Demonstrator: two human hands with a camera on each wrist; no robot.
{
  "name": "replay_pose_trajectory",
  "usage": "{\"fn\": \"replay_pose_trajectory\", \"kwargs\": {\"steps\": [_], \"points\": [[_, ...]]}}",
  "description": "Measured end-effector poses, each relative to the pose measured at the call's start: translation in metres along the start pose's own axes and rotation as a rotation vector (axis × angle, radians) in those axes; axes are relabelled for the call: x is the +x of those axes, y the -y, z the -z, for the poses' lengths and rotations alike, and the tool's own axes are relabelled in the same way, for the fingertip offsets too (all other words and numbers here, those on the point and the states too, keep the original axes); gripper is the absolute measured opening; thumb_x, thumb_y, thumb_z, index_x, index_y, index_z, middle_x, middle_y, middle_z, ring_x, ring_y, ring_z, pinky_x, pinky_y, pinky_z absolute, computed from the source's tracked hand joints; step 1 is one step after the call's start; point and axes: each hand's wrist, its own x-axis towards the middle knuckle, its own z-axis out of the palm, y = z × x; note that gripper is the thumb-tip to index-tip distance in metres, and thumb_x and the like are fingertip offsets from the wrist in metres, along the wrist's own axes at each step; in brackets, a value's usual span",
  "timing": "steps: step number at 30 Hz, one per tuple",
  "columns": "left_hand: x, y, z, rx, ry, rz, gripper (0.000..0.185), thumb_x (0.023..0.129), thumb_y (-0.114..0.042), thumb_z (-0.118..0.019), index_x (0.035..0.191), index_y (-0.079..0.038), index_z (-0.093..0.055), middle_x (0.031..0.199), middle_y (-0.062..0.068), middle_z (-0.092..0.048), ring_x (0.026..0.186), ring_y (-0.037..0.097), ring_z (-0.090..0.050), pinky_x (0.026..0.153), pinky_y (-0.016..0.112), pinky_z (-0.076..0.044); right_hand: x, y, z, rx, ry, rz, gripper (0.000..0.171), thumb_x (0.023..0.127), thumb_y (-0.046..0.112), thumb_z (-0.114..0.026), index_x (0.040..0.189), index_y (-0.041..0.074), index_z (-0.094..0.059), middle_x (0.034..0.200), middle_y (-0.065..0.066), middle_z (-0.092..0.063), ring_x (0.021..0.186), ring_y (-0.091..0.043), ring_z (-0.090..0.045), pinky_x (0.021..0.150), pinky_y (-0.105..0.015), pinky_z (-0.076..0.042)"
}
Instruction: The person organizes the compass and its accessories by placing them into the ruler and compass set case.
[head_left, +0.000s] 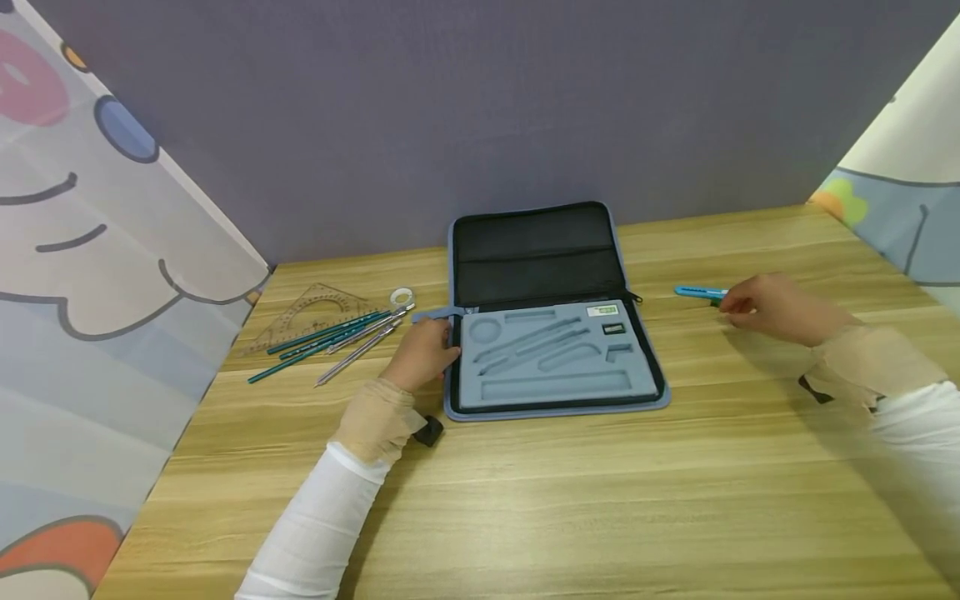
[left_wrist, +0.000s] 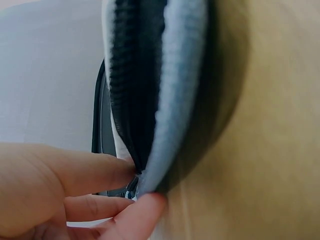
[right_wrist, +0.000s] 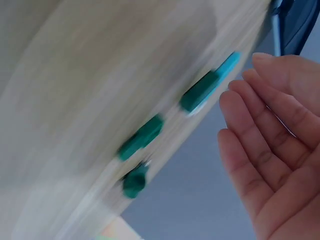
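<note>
From the head camera, an open blue fabric zip case with a grey foam tray point(head_left: 555, 358) lies mid-tabletop toward the far edge. The left hand point(head_left: 423, 354) pinches its left rim; the right hand point(head_left: 765, 307), near the right edge, reaches a slim blue utility knife point(head_left: 697, 292) with fingers relaxed and not clamped on it. Green pencils point(head_left: 322, 337) lie toward the left edge

At the left wrist, fingers point(left_wrist: 90, 172) and thumb grip the case's soft padded rim point(left_wrist: 175, 100)

At the right wrist, the blurred knife point(right_wrist: 205, 87) lies just beside the open palm point(right_wrist: 272, 155). It looks light, stiff and smooth, best taken mid-body
</note>
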Motion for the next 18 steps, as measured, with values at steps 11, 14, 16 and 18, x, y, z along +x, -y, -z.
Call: {"fn": "replay_pose_trajectory", "kwargs": {"steps": [11, 14, 16, 18], "points": [[-0.001, 0.001, 0.000, 0.004, -0.005, -0.004, 0.013, 0.089, -0.010, -0.064, 0.085, 0.001, -0.059, 0.057, 0.007, -0.053, 0.041, 0.013, -0.056, 0.049, 0.025, -0.045, -0.011, -0.030, 0.002, -0.026, -0.001, -0.064, 0.004, 0.079, 0.005, -0.072, 0.083, 0.004, -0.070, 0.077, -0.001, -0.068, 0.062, -0.001, -0.052, 0.057, -0.027, -0.046], [-0.001, 0.000, 0.000, 0.002, -0.005, -0.008, 0.013, 0.089, -0.010, -0.064, 0.088, 0.002, -0.059, 0.058, 0.007, -0.053, 0.041, 0.013, -0.057, 0.050, 0.025, -0.045, -0.014, -0.036, 0.001, -0.067, -0.006, -0.065, 0.003, 0.079, 0.005, -0.072, 0.081, 0.004, -0.070, 0.076, -0.003, -0.068, 0.063, -0.006, -0.056, 0.059, -0.030, -0.048], [-0.001, 0.000, 0.000, 0.003, -0.003, -0.005, 0.014, 0.089, -0.011, -0.064, 0.090, 0.002, -0.060, 0.059, 0.007, -0.054, 0.041, 0.013, -0.057, 0.050, 0.025, -0.045, -0.016, -0.040, 0.001, -0.090, 0.005, -0.064, 0.003, 0.079, 0.003, -0.071, 0.081, 0.004, -0.069, 0.077, -0.005, -0.069, 0.066, -0.011, -0.059, 0.062, -0.034, -0.050], [-0.001, 0.000, 0.000, 0.007, -0.001, -0.001, 0.015, 0.089, -0.011, -0.064, 0.093, 0.003, -0.061, 0.060, 0.007, -0.054, 0.041, 0.013, -0.056, 0.050, 0.025, -0.045, -0.017, -0.042, 0.001, -0.099, 0.023, -0.073, 0.004, 0.079, 0.002, -0.069, 0.082, 0.004, -0.069, 0.080, -0.008, -0.069, 0.070, -0.016, -0.062, 0.065, -0.037, -0.051]]}}
